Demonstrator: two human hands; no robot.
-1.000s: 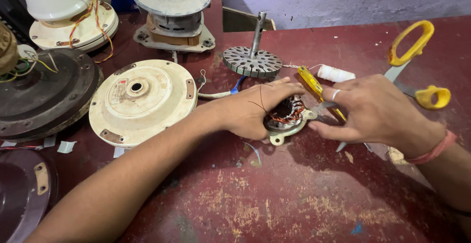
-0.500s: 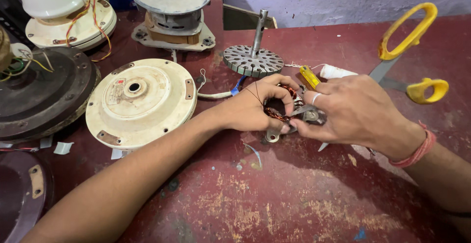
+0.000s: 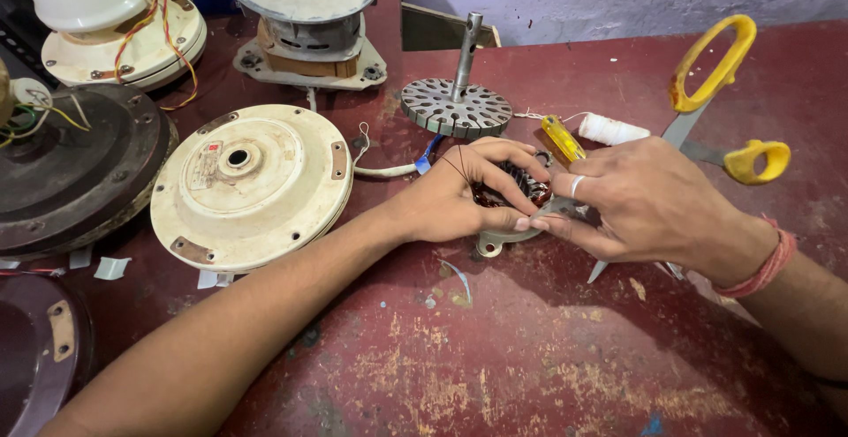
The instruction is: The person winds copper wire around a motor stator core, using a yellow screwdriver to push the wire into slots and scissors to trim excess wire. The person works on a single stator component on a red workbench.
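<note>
A small motor stator (image 3: 512,192) with copper windings lies on the red worktop, largely hidden under both hands. My left hand (image 3: 455,192) cups it from the left, fingers curled over its top. My right hand (image 3: 649,200), with a ring on one finger, presses on the stator's right side and grips a thin metal tool whose tip (image 3: 599,269) pokes out below the hand. A yellow-handled screwdriver (image 3: 563,139) lies just behind the fingers.
A finned rotor on a shaft (image 3: 457,101) stands behind the hands, with a white thread spool (image 3: 613,129) and yellow-handled scissors (image 3: 720,101) to the right. A cream fan cover (image 3: 252,183), a dark cover (image 3: 66,168) and other motor parts (image 3: 305,22) fill the left.
My right hand has let the screwdriver drop behind it and closed in onto the stator. My left hand stays clasped over the stator.
</note>
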